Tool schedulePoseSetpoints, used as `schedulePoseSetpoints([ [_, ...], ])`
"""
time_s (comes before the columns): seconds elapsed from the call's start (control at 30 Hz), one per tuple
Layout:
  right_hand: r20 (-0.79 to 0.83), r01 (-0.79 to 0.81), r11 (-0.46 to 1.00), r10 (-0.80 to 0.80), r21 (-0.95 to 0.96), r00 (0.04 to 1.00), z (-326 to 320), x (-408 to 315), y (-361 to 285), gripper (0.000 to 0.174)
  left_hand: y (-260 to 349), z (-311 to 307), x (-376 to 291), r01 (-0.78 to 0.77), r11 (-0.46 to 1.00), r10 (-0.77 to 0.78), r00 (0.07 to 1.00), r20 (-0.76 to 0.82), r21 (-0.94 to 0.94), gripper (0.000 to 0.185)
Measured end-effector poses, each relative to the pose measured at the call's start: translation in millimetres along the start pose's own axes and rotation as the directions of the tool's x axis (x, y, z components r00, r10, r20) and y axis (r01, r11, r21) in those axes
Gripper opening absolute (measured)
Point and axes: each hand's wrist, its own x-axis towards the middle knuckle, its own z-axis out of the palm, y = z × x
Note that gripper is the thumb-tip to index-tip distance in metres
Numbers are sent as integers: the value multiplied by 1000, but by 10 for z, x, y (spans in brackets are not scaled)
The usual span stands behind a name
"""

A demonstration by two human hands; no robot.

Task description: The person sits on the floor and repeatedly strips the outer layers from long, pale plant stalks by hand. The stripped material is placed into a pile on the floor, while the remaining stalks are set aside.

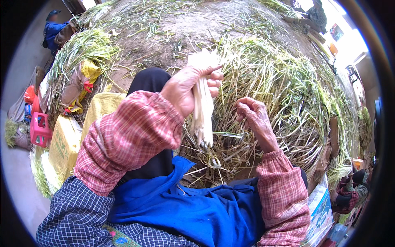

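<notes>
Pale, whitish plant stalks (202, 114) are gathered in a bundle in my left hand (188, 88), whose fingers wrap round them in front of my knee. The bundle's lower ends point down towards my lap; its upper end looks washed out by the light. To the right, my right hand (253, 115) is raised over the heap with its fingers curled, apart from the bundle. Whether its fingertips pinch anything is hard to tell. A loose green leaf (230, 134) lies between the hands. Beneath them spreads a large heap of green and straw-coloured stalks (271, 83).
On the left stand a yellow wrapped box (64, 145), a pink plastic stool (40, 129) and another pile of green stalks (83, 46). A blue and white box (319, 210) is at my right. Other people sit at the upper left, upper right and lower right.
</notes>
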Motion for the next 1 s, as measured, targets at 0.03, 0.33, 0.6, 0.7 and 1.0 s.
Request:
schedulePoseSetpoints([
  [0.03,-35,37,999,-38,-31,999,-16,45,61,20,61,13,-71,52,998,-49,997,57,-46,11],
  [0.33,-185,286,939,-321,-193,929,91,250,-156,59,223,457,-998,186,935,-198,980,8,302,33],
  [0.6,49,282,862,-289,-421,956,128,357,-123,37,260,608,-1451,315,861,-354,935,27,401,33],
  [0.7,62,92,783,-68,-615,996,-67,233,-139,31,471,573,-1508,203,919,-286,934,215,338,35],
  [1.0,-144,-125,356,-26,-926,989,-485,292,395,29,1876,300,-1695,-396,887,195,788,583,238,34],
])
